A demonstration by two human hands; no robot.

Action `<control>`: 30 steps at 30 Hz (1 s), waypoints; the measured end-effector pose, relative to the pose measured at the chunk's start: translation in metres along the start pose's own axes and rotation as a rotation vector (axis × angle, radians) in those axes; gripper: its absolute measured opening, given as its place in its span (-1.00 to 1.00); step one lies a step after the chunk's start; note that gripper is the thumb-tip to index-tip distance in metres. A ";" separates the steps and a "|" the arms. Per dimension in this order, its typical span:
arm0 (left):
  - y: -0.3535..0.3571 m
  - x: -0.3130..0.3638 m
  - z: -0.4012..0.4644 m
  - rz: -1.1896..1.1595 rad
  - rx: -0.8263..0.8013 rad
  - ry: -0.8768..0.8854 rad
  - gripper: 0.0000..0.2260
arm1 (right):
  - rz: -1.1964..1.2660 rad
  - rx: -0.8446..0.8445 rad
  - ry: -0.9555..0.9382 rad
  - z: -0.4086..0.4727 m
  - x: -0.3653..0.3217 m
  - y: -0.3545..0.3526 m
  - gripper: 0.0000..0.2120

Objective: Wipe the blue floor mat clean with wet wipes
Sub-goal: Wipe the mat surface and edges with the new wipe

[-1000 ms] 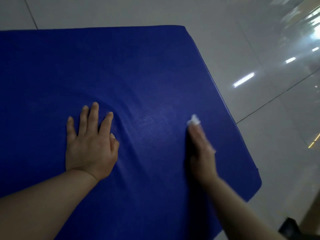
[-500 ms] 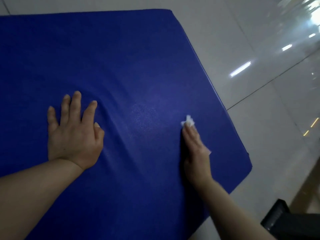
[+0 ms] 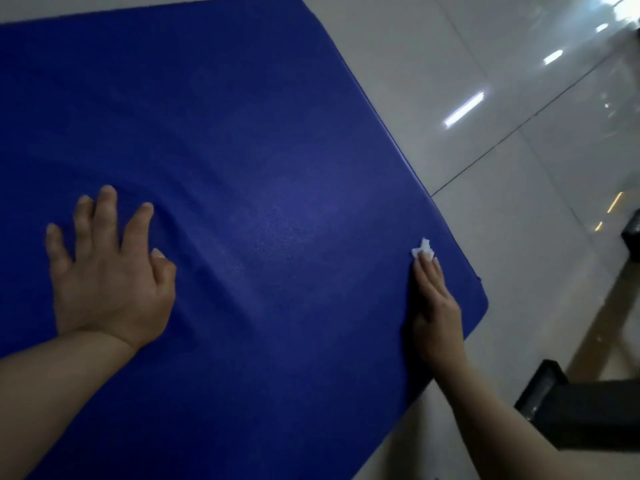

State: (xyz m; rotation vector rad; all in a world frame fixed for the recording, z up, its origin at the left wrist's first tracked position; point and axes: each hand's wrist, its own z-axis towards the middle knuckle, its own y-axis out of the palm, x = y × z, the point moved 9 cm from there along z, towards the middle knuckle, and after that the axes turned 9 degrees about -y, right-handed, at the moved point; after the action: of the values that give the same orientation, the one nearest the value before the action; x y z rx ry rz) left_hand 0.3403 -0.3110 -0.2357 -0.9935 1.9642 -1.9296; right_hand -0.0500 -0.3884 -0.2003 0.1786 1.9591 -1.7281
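With the blue floor mat (image 3: pixel 242 116) pinned by the flat, spread left hand (image 3: pixel 110 271), the wet wipe (image 3: pixel 423 252) pressed under the right hand's (image 3: pixel 434 306) straight fingers (image 3: pixel 427 271) near the mat's right edge could be pushed off onto the tiled floor (image 3: pixel 519 220).

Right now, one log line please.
left hand flat on blue mat | right hand presses wet wipe near right edge

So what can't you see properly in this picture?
- Most of the wet wipe: head view, hidden under the right hand; only a white corner shows.
- The blue mat: its left and near parts are cut off by the picture edges.
- The mat under the left hand: covered.
- The black object: cut off at right, too dark to identify.
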 end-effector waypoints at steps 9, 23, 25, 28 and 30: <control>0.004 -0.001 0.001 -0.041 -0.023 0.007 -0.47 | -0.047 -0.054 -0.135 -0.113 -0.068 0.046 -0.44; 0.011 -0.005 0.002 -0.044 -0.042 0.012 -0.47 | -0.099 0.155 0.353 -0.058 0.009 0.004 -0.46; 0.011 -0.006 0.003 -0.051 -0.033 0.014 -0.47 | -0.141 0.176 0.471 -0.021 0.044 -0.009 -0.48; 0.010 -0.005 0.004 -0.050 -0.036 0.010 -0.47 | -0.150 0.225 0.634 0.020 0.078 -0.026 -0.45; 0.012 -0.009 0.006 -0.033 -0.031 0.009 -0.47 | -0.169 0.281 0.656 0.021 0.078 -0.026 -0.46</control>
State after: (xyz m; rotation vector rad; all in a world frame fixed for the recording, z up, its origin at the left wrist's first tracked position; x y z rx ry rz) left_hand 0.3473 -0.3115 -0.2504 -1.0330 2.0013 -1.9297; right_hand -0.1213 -0.4315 -0.2141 0.7867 2.1955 -2.2578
